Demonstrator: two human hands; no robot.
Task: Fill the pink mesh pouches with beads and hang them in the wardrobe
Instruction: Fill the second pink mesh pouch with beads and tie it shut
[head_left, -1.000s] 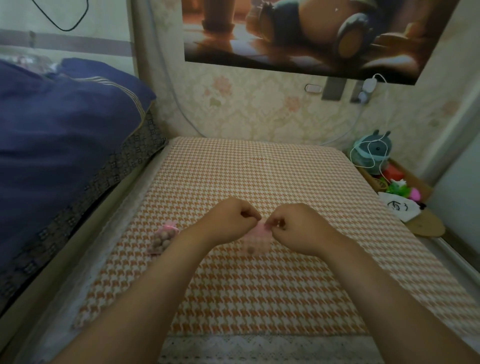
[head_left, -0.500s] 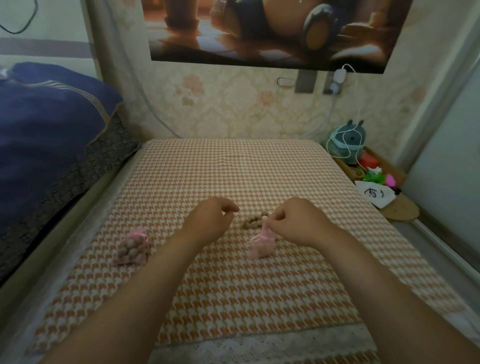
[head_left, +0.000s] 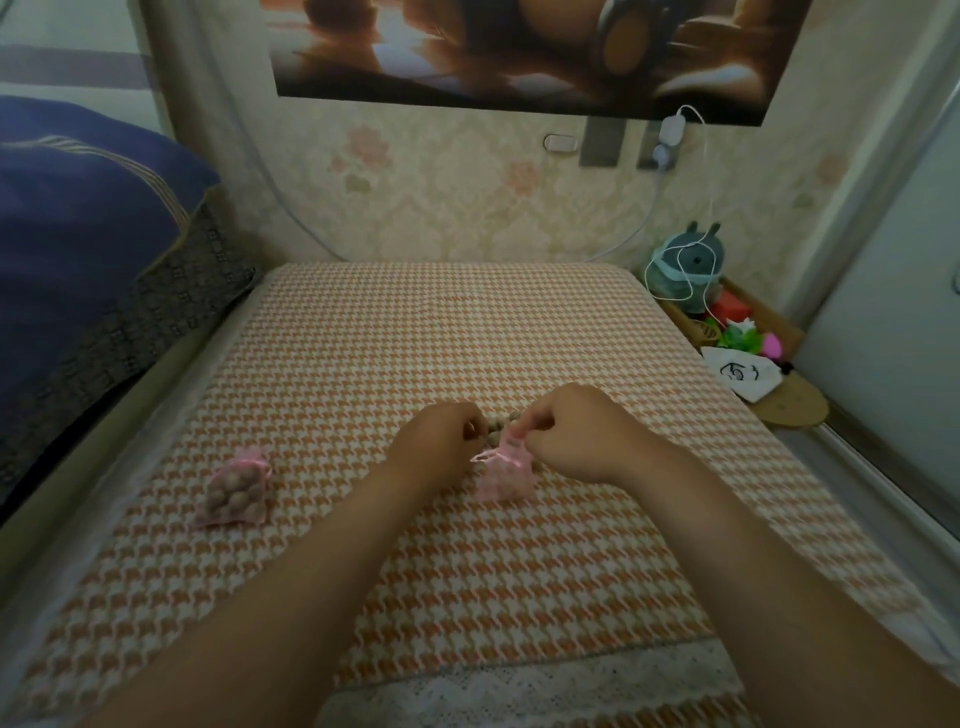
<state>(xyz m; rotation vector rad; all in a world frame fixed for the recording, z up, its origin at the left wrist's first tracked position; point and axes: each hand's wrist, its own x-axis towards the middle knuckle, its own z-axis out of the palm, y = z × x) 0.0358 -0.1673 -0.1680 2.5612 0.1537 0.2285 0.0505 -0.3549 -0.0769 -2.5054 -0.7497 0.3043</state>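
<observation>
The pink mesh pouch (head_left: 504, 470) is now pinched by the right hand (head_left: 582, 431) alone — the left hand (head_left: 436, 441), fingers curled on something that cannot be told, is freed for the beads (head_left: 501, 421).

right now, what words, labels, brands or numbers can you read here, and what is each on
No text reads clearly.
white cloth bag: black hand-drawn marks, too blurred to read.
poster: picture only, no words in view.
red box: too small to show print.
pink mesh pouch, filled pouch: no label seen.

Dim warm light, soft blur, wide-angle distortion
</observation>
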